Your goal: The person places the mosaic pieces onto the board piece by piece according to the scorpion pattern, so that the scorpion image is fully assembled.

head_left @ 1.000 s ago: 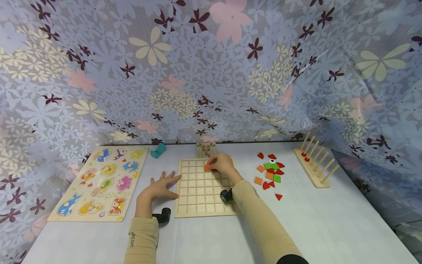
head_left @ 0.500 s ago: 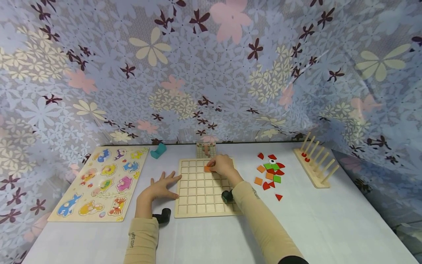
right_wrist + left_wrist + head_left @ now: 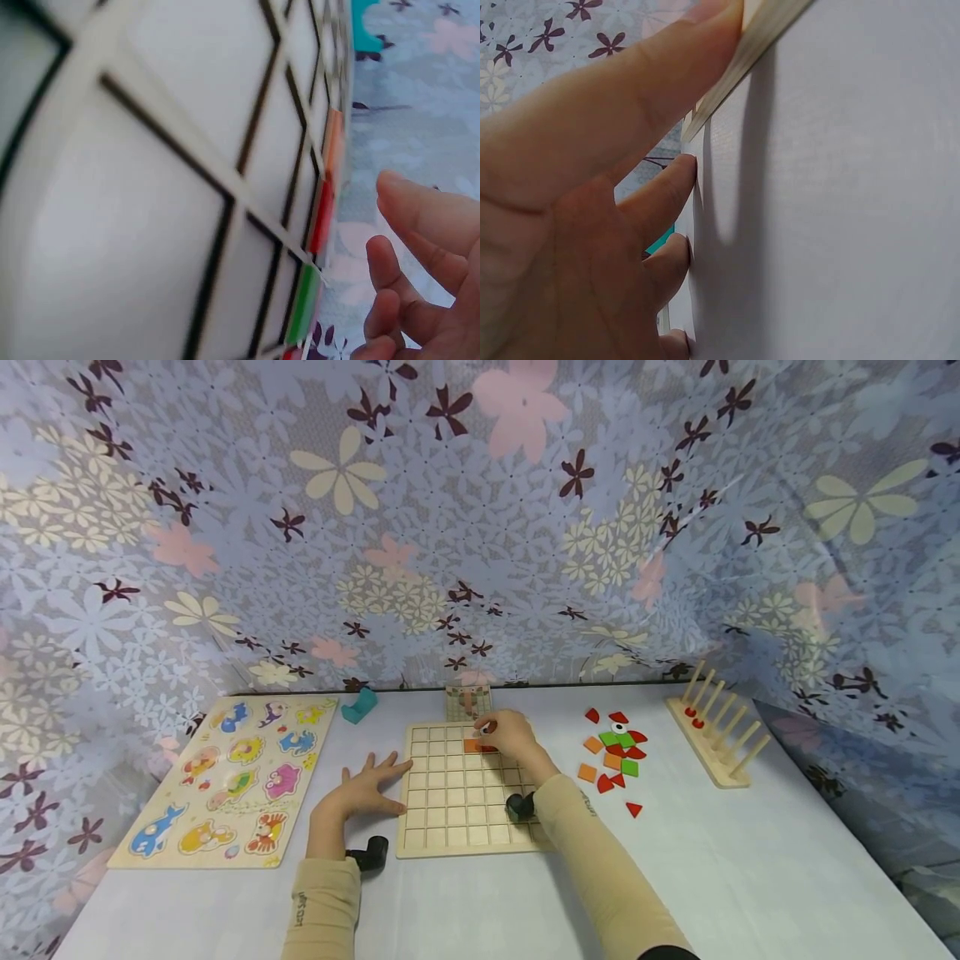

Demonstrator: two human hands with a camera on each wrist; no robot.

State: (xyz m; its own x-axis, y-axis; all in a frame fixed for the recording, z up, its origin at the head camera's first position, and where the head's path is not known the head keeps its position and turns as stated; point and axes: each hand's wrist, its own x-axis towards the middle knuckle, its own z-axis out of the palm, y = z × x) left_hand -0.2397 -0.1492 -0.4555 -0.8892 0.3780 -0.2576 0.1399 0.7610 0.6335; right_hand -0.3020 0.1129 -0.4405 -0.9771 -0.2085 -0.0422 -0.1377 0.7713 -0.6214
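Observation:
The left hand (image 3: 360,791) rests with spread fingers at the left side of a wooden grid board (image 3: 457,792). In the left wrist view its thumb (image 3: 652,90) touches the board's edge. The right hand (image 3: 510,739) is over the board's far rows, its thumb and fingers loosely bent. In the right wrist view, its fingertips are apart from the board and nothing shows between them. An orange square tile (image 3: 471,746) and a red tile (image 3: 322,214) lie in the grid, followed by a green tile (image 3: 304,300). The hand partly hides this row in the head view.
Loose red, orange and green tiles (image 3: 588,772) lie right of the board. A peg stand (image 3: 716,743) is farther right. An animal puzzle (image 3: 225,777) lies left, with a teal object (image 3: 360,705) near it. A picture card (image 3: 468,702) stands behind the board.
The right hand's thumb and finger have parted slightly, opening a gap above the row of tiles. The left hand stays in place at the board's side.

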